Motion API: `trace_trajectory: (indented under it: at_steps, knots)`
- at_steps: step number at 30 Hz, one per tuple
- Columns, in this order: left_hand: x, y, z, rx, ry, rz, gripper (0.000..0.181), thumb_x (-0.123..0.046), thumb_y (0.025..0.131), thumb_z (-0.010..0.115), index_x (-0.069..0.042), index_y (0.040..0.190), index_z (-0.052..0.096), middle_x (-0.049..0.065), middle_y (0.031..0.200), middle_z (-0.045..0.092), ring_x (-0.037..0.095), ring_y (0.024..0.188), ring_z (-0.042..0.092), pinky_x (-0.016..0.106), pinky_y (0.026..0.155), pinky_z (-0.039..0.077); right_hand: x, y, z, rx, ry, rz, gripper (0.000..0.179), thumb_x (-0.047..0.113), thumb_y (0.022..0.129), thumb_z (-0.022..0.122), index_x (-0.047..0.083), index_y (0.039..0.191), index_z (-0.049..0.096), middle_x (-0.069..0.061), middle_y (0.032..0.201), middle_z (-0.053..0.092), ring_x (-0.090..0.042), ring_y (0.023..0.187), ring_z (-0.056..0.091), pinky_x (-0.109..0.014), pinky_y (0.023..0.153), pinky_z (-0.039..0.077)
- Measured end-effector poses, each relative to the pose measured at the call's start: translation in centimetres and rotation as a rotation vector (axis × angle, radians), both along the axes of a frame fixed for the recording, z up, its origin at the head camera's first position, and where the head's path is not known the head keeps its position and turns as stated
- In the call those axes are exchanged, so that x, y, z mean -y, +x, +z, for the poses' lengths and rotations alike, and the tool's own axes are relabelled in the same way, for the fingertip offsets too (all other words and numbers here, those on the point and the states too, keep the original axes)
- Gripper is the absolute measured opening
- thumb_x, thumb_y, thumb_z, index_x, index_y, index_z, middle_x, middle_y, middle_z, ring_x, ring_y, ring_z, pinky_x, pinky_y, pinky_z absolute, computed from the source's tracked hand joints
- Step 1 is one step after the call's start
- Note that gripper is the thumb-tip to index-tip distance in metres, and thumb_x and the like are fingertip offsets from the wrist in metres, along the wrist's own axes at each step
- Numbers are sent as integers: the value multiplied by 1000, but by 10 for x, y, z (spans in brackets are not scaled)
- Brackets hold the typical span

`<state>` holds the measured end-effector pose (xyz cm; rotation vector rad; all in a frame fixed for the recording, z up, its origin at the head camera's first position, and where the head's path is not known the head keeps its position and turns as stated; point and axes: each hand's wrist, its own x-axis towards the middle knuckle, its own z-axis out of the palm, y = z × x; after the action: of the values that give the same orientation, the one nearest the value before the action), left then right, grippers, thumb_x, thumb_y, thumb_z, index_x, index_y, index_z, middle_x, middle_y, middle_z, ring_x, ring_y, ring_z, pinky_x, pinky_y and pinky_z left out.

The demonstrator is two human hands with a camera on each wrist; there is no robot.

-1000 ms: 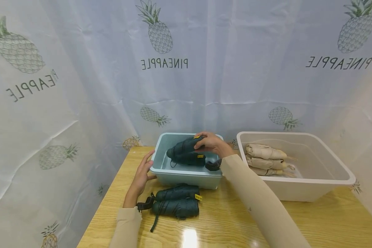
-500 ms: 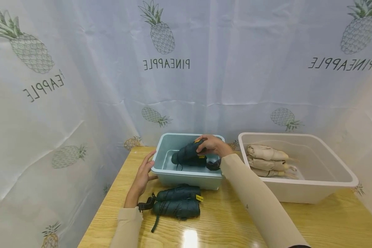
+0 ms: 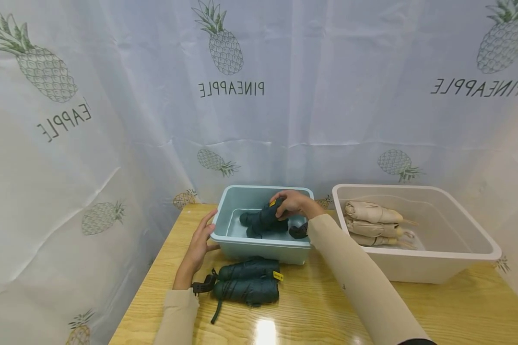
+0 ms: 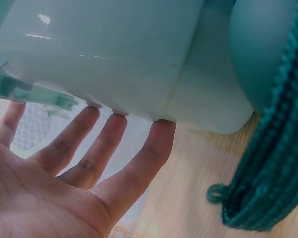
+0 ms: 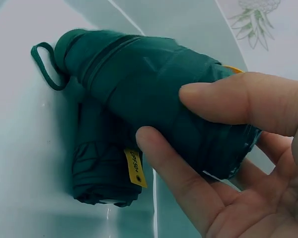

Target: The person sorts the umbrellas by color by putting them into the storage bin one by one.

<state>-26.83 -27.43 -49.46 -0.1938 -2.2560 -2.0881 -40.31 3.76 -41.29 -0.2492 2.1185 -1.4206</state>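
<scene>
My right hand (image 3: 294,203) grips a dark green folded umbrella (image 5: 154,84) by one end, thumb on one side and fingers on the other, inside the light blue bin (image 3: 259,243). A second dark green umbrella (image 5: 102,153) with a yellow tag lies under it on the bin floor. The held umbrella is tilted, its looped end lower. My left hand (image 3: 198,242) touches the bin's left side with spread fingertips (image 4: 164,130). Two more green umbrellas, a nearer one (image 3: 247,291) and a farther one (image 3: 249,269), lie side by side on the table before the bin.
To the right stands a larger white bin (image 3: 418,266) with several beige folded umbrellas (image 3: 371,212) stacked at its left end. A curtain (image 3: 319,120) printed with pineapples hangs behind and at the sides of the wooden table (image 3: 319,311).
My right hand has lowered its umbrella onto the one in the bin and turned it to a steeper slant. The left hand stays at the bin's side.
</scene>
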Motion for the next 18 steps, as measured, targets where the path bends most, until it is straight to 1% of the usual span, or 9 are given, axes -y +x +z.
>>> trace_trajectory:
  at_steps: [5, 11, 13, 18]
  knots:
    - [-1, 0, 0, 8, 4, 4, 50, -36, 110, 39, -31, 159, 33, 12, 163, 30, 48, 142, 43, 71, 94, 50, -1, 2, 2, -17, 29, 27, 51, -15, 85, 68, 5, 131, 62, -23, 143, 48, -39, 121, 56, -39, 86, 62]
    - [-2, 0, 1, 15, 8, 12, 49, -36, 110, 39, -31, 158, 34, 12, 162, 31, 47, 141, 43, 70, 93, 50, -4, 4, 3, -34, 95, 73, 50, -14, 87, 67, 1, 134, 59, -25, 140, 48, -35, 114, 60, -43, 91, 60]
    - [-2, -1, 1, 16, 6, 14, 49, -36, 110, 39, -31, 158, 34, 13, 162, 32, 47, 141, 44, 70, 93, 50, -5, 4, 2, -31, 124, 90, 48, -13, 88, 67, 0, 133, 59, -24, 138, 50, -34, 111, 62, -45, 92, 60]
    - [-1, -1, -1, 13, 3, 13, 49, -36, 110, 38, -31, 159, 34, 13, 162, 32, 47, 141, 44, 70, 94, 50, -9, 6, 2, -48, 201, 137, 40, -11, 89, 66, 1, 128, 62, -22, 131, 56, -32, 109, 64, -46, 91, 60]
